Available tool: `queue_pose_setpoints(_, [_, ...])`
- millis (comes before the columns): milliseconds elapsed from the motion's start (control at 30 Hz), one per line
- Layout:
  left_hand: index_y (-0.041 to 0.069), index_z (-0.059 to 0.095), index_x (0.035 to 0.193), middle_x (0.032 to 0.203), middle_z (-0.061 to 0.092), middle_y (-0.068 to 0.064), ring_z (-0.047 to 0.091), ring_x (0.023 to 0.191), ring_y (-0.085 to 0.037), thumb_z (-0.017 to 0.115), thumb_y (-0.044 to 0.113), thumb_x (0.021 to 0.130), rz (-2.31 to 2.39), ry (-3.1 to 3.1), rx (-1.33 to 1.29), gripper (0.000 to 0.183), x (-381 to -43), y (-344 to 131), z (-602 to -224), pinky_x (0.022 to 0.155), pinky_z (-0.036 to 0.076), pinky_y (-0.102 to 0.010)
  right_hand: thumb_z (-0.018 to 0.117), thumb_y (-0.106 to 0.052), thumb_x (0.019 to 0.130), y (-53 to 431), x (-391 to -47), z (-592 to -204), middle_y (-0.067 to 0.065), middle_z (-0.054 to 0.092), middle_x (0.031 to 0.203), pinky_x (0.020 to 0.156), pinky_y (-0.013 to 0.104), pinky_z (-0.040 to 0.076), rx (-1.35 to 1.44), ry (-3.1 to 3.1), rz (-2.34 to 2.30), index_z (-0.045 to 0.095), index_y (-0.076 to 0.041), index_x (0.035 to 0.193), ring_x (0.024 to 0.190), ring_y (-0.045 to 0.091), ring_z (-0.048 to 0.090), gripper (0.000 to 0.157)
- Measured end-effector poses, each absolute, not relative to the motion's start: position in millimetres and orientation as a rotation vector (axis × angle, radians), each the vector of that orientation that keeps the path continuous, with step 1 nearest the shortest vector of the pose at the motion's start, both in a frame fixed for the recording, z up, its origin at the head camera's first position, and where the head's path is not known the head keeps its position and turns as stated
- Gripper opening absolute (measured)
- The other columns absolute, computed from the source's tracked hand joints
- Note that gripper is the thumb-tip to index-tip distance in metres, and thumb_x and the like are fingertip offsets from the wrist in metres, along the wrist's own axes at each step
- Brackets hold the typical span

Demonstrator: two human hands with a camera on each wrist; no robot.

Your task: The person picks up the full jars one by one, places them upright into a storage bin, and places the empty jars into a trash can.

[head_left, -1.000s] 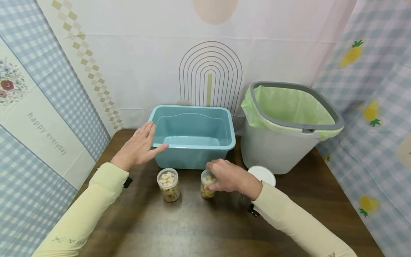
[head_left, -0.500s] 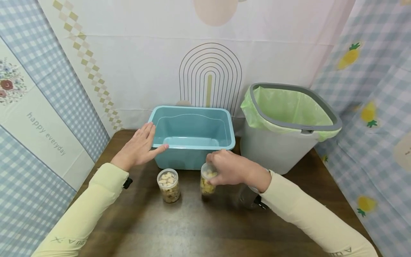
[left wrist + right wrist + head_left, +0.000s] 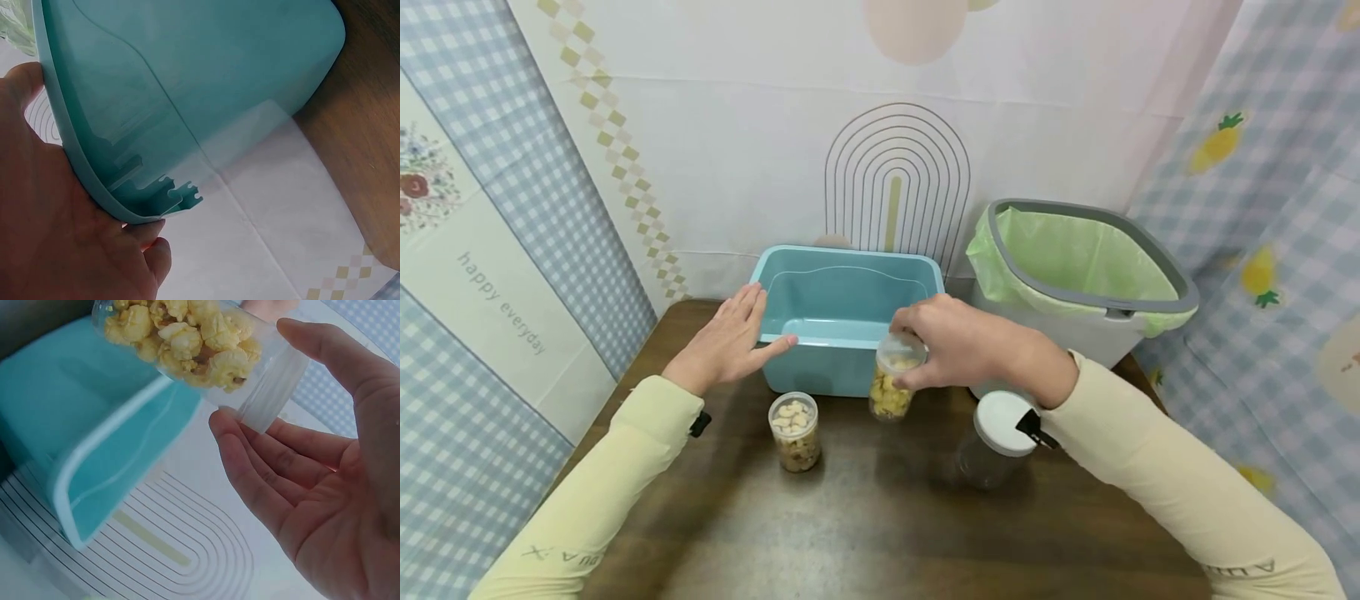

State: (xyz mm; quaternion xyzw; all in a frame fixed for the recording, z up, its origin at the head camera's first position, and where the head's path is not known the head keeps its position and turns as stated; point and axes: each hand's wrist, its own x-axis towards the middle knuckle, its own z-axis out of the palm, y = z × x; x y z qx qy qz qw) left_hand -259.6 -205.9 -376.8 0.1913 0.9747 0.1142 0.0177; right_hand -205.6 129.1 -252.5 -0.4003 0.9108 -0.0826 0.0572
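My right hand (image 3: 955, 342) pinches a clear jar of popcorn (image 3: 891, 390) near its translucent lid, with thumb and fingers on opposite sides. The jar is off the table, slightly tilted, in front of the blue plastic tub (image 3: 820, 367). In the right wrist view the yellowish popcorn (image 3: 187, 340) shows through the jar's wall. At the tub's front left corner, my left hand (image 3: 718, 342) rests on the rim with fingers extended; the left wrist view shows the rim (image 3: 78, 169) against that hand. A jar of cashews (image 3: 795, 433) stands on the table below the left hand.
A clear jar with a white lid (image 3: 1003, 423) stands on the wooden table (image 3: 850, 533) under the right wrist. Behind the right forearm is a grey bin (image 3: 1075, 333) with a green liner (image 3: 1090, 250). Patterned cloths hang at the back and sides.
My right hand has lifted the popcorn jar off the table, up toward the tub's front wall. The white-lidded jar has come into fuller view. My left hand stays at the tub's corner.
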Motion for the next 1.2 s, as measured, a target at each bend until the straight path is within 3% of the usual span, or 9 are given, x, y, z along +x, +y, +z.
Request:
queue_pose_setpoints(133, [-0.012,0.007,0.165,0.175,0.003,-0.031,0.002,0.165,-0.047,0.039,0.066,0.107,0.359,3.028,0.593,0.102,-259.9,-205.8,-377.6,0.134,0.008,-0.061,0.087,-0.033,0.085,130.3,-210.7,-237.0,0.002,0.057,0.079,0.064,0.027,0.043,-1.191,2.765,-0.257,0.072,-0.002,0.115,0.071,0.012,0.049,0.045])
queue_pose_setpoints(500, [-0.012,0.007,0.165,0.175,0.003,-0.032,0.002,0.165,-0.047,0.039,0.066,0.107,0.354,3.027,0.584,0.103,-259.5,-205.7,-376.7,0.134,0.008,-0.061,0.086,-0.036,0.087,132.0,-235.4,-208.6,0.003,0.067,0.084,0.065,0.029,0.046,-1.097,2.823,-0.249,0.074,-0.005,0.11,0.075,0.016,0.057,0.04])
queue_pose_setpoints(767, [-0.012,0.005,0.165,0.175,0.003,-0.031,0.001,0.165,-0.046,0.038,0.067,0.107,0.369,3.019,0.578,0.103,-260.0,-205.0,-376.5,0.134,0.007,-0.061,0.085,-0.037,0.087,131.4,-256.5,-201.1,-0.003,0.039,0.065,0.058,0.027,0.029,-1.05,2.882,-0.204,0.067,-0.009,0.086,0.062,0.012,0.037,0.033])
queue_pose_setpoints(1000, [-0.013,0.007,0.165,0.175,0.003,-0.032,0.001,0.165,-0.047,0.04,0.064,0.108,0.385,3.024,0.598,0.101,-260.6,-205.0,-378.5,0.134,0.007,-0.061,0.084,-0.037,0.088,128.3,-275.9,-203.9,0.001,0.054,0.073,0.06,0.027,0.038,-0.943,2.905,-0.202,0.074,-0.007,0.098,0.066,0.014,0.046,0.034])
queue_pose_setpoints(1200, [-0.012,0.006,0.165,0.175,0.002,-0.031,0.001,0.165,-0.047,0.04,0.064,0.108,0.375,3.03,0.595,0.101,-261.5,-205.2,-378.5,0.134,0.008,-0.061,0.084,-0.036,0.088,126.8,-290.2,-209.5,0.003,0.059,0.077,0.061,0.026,0.041,-0.896,2.914,-0.228,0.074,-0.004,0.102,0.068,0.015,0.049,0.036])
